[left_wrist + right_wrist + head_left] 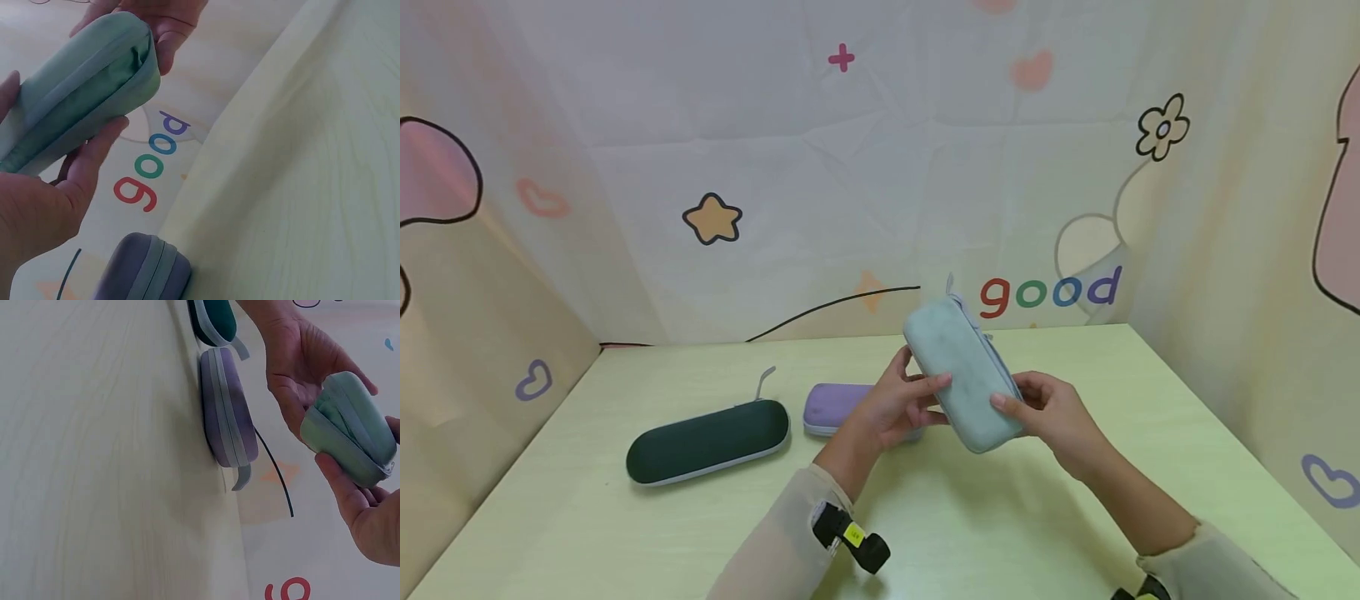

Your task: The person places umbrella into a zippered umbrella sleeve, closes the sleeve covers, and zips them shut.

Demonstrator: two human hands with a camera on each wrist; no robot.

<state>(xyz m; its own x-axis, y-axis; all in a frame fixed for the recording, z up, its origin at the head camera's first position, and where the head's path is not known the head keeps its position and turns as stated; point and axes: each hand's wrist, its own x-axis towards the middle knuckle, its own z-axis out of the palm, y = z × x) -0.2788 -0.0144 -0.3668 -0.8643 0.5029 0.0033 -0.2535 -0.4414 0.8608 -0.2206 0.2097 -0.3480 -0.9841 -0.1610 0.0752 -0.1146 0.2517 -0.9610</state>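
A pale mint-green zip case (964,375) is held tilted above the table between both hands. My left hand (897,407) grips its left side, with the thumb on the broad face. On the lower right side, my right hand (1054,418) holds it with the thumb on the same face. Darker green fabric shows in the seam between the case's two halves in the left wrist view. Partly hidden behind the left hand, a purple zip case (837,407) lies on the table. Farther left lies a long dark green case (709,442) with a light trim and a pull strap.
The pale wooden table (587,533) ends at a printed curtain (880,183) at the back, and more curtain stands at both sides. A small black camera (850,535) is strapped to the left sleeve.
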